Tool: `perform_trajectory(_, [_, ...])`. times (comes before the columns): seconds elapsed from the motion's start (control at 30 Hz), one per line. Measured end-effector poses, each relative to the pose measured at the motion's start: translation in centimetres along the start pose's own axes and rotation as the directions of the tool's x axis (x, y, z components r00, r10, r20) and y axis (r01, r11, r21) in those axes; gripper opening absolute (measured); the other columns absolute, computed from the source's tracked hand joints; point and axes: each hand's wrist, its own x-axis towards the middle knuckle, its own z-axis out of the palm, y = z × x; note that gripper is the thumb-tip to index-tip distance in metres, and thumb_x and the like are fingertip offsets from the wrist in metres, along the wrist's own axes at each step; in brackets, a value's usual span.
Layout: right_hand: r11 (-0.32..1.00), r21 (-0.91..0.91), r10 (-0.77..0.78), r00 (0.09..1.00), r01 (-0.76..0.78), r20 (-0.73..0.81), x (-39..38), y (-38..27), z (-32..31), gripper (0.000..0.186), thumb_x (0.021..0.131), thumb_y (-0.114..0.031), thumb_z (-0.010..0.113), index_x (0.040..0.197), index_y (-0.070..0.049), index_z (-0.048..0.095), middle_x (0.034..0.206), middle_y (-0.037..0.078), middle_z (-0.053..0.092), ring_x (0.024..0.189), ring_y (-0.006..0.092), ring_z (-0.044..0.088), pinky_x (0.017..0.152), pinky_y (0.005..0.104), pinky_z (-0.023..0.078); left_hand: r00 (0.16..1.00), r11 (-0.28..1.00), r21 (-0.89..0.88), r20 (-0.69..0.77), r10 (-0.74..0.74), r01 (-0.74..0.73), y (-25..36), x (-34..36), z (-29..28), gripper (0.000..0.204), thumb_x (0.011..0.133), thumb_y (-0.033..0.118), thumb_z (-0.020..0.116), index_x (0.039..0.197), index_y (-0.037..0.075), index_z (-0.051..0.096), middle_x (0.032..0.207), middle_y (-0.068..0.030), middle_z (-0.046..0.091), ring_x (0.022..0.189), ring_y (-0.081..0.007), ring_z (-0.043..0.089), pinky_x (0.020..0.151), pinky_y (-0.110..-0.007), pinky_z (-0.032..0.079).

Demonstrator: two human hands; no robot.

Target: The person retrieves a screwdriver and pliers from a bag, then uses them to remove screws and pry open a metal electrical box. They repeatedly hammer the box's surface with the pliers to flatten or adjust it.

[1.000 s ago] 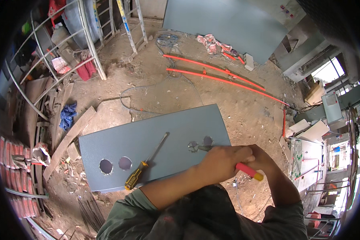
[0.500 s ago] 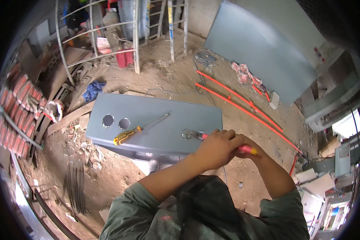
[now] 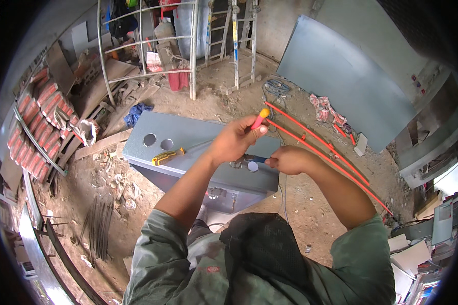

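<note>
A grey metal box stands on the dirt floor before me, two round holes at its left and another round opening at its right. My left hand is closed round a raised pink handle with a yellow end. My right hand grips a dark blue handle held low over the cut area at the box's right. Whether both handles belong to one tool I cannot tell; its head is partly hidden. A yellow-and-black screwdriver lies on the box top, left of my hands.
Red-banded sacks are stacked at left. A metal frame and ladders stand behind. A grey sheet leans on the back wall. Red pipes, cable, rods and debris lie on the floor.
My left hand has risen and moved left, lifting the pink handle upright. My right hand has drawn apart from it onto the dark handle. The view has shifted, showing the box's near side.
</note>
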Motion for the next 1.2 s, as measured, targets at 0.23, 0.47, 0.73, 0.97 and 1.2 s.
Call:
perform_trajectory(0.23, [0.99, 0.136, -0.021, 0.995, 0.034, -0.099, 0.2, 3.0, 3.3, 0.042, 0.106, -0.043, 0.057, 0.131, -0.01, 0.068, 0.13, 0.019, 0.069, 0.121, 0.0327, 0.066, 0.102, 0.0448, 0.053, 0.949, 0.881, 0.352, 0.131, 0.287, -0.315, 0.4, -0.1, 5.3, 0.03, 0.103, 0.028, 0.07, 0.125, 0.009, 0.07, 0.103, -0.0136, 0.068, 0.09, -0.0321, 0.066, 0.081, -0.04, 0.054])
perform_trajectory(0.47, [0.966, 0.226, -0.1, 0.986, 0.128, -0.132, -1.1, 2.5, 2.9, 0.025, 0.103, -0.017, 0.054, 0.121, -0.008, 0.067, 0.122, 0.017, 0.07, 0.115, 0.0309, 0.067, 0.097, 0.0401, 0.055, 0.939, 0.832, 0.44, 0.093, 0.332, -0.338, -0.7, -0.4, 8.3, 0.036, 0.096, 0.025, 0.073, 0.13, 0.012, 0.07, 0.104, -0.0183, 0.066, 0.099, -0.0397, 0.067, 0.085, -0.048, 0.055])
perform_trajectory(0.73, [0.994, 0.105, 0.017, 1.0, -0.018, 0.013, -1.3, 0.6, 0.8, 0.026, 0.101, -0.018, 0.056, 0.122, -0.01, 0.068, 0.123, 0.014, 0.072, 0.112, 0.0299, 0.069, 0.094, 0.0397, 0.056, 0.911, 0.774, 0.555, -0.066, 0.407, -0.306, -2.4, -1.4, 8.7, 0.047, 0.093, 0.021, 0.075, 0.138, 0.01, 0.067, 0.098, -0.0144, 0.063, 0.094, -0.036, 0.065, 0.084, -0.047, 0.053])
perform_trajectory(0.97, [0.969, 0.222, 0.107, 0.994, -0.11, 0.026, -2.6, 1.3, 2.3, 0.032, 0.101, -0.023, 0.065, 0.13, -0.008, 0.066, 0.123, 0.017, 0.073, 0.111, 0.0278, 0.071, 0.095, 0.0416, 0.055, 0.876, 0.779, 0.501, -0.08, 0.475, -0.376, -2.6, -1.7, 8.4, 0.053, 0.093, 0.021, 0.076, 0.144, 0.015, 0.066, 0.088, -0.0107, 0.057, 0.082, -0.032, 0.061, 0.073, -0.043, 0.051])
perform_trajectory(1.2, [0.716, 0.676, 0.028, 0.961, 0.173, -0.275, -7.7, 5.0, 4.8, 0.038, 0.099, -0.015, 0.072, 0.136, -0.007, 0.065, 0.105, 0.01, 0.076, 0.074, 0.0119, 0.064, 0.065, 0.0297, 0.053, 0.832, 0.711, 0.526, -0.011, 0.554, -0.466, -3.9, -1.5, 7.6, 0.061, 0.095, 0.024, 0.074, 0.153, 0.015, 0.057, 0.087, -0.0113, 0.056, 0.081, -0.0329, 0.059, 0.073, -0.044, 0.052])
